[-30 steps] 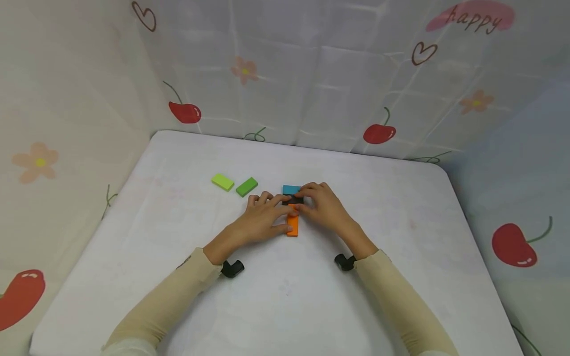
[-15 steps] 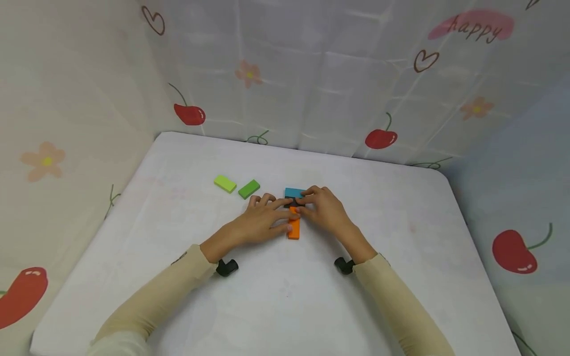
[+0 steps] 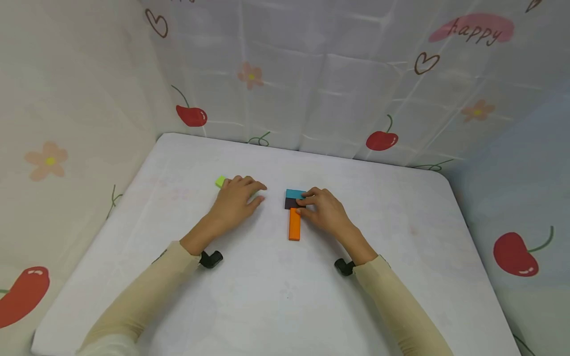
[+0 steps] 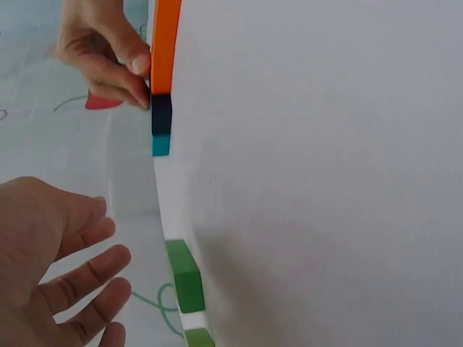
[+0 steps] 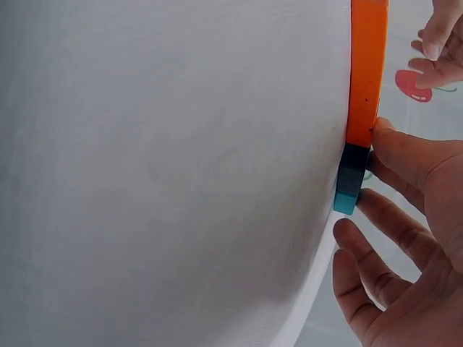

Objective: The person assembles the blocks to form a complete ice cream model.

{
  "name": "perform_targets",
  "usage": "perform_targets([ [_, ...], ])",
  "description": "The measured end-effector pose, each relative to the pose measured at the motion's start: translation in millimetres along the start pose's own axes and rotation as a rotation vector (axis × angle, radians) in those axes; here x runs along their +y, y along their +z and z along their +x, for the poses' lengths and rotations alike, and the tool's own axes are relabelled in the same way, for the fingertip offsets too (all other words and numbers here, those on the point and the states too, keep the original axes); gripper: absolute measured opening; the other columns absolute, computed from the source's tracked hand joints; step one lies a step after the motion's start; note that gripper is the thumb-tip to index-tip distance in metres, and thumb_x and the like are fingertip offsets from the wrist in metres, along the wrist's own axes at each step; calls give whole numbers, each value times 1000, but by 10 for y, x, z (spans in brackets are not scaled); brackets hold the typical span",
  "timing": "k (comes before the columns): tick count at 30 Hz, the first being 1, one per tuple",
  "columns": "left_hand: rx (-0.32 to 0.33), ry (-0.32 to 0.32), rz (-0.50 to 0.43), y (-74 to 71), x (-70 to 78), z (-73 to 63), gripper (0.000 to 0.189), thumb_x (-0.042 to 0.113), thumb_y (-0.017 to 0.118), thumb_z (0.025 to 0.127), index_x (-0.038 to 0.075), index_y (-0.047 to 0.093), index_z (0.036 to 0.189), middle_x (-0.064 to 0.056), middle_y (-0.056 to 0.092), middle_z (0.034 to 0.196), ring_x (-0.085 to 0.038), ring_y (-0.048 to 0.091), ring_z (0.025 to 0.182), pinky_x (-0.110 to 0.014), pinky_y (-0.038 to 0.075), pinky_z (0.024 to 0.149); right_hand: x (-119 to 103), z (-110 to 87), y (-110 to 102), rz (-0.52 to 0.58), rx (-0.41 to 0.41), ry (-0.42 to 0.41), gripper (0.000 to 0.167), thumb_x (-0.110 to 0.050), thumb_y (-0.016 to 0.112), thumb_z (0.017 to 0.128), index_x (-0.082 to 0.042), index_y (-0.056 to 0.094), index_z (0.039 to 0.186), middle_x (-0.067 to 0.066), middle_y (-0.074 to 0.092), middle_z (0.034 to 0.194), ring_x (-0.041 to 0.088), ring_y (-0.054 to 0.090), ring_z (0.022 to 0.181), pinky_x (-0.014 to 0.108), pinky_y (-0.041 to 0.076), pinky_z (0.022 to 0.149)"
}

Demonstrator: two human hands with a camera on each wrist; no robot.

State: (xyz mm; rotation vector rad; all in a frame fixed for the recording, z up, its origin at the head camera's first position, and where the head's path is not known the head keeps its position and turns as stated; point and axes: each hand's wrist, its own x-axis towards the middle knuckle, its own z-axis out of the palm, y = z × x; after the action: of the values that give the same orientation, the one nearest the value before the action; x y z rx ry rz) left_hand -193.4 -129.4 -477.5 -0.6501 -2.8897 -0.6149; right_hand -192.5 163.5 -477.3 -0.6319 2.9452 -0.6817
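Observation:
An orange block [image 3: 294, 226] lies lengthwise on the white table. Its far end meets a black block [image 3: 291, 203], set crosswise, with a blue block [image 3: 295, 193] against the black one's far side. My right hand [image 3: 328, 211] rests at the right of this group, thumb by the orange block's far end and fingertips touching the black and blue blocks. Off to the left, my left hand [image 3: 233, 205] hovers with loosely spread fingers, holding nothing. Beneath it the green block [image 4: 189, 285] shows only in the left wrist view. A lime block [image 3: 220, 181] peeks out past the knuckles.
The white table [image 3: 378, 296] ends at a back edge against a hanging curtain [image 3: 307, 89] printed with cherries and flowers. Small black wrist cameras [image 3: 211, 259] stick out below both wrists.
My left hand has left the orange and black blocks and moved left over the green block, covering it in the head view. My right hand stays at the block group.

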Motion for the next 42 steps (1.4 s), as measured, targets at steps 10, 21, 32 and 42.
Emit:
perform_targets([
  [10,15,-132,89,-55,-252,-59,35,30,73,102,16,74,134,-9,72,110,-30,63,96,-44,47,82,7,-6,20,21,-2,-8,32,-32,79,100,-18,81,128,5,71,140,32,65,130,51,55,109],
  [21,1,-134,127,3,-241,-40,31,26,78,99,14,76,127,-10,73,108,-31,62,99,-45,50,84,14,-13,29,38,-3,-3,32,-34,80,99,-19,81,128,4,72,139,31,67,130,51,57,108],
  [32,-12,-157,110,-44,-202,2,26,25,77,100,15,79,123,-9,76,106,-30,62,96,-45,50,84,26,-14,25,53,6,0,32,-34,79,100,-19,81,128,3,72,138,31,67,129,51,58,106],
  [42,-18,-170,81,-65,-213,71,26,24,78,99,15,80,123,-8,75,103,-29,61,95,-43,50,82,16,-12,7,60,6,-3,32,-34,79,100,-18,81,128,4,72,140,32,67,130,51,57,108],
])
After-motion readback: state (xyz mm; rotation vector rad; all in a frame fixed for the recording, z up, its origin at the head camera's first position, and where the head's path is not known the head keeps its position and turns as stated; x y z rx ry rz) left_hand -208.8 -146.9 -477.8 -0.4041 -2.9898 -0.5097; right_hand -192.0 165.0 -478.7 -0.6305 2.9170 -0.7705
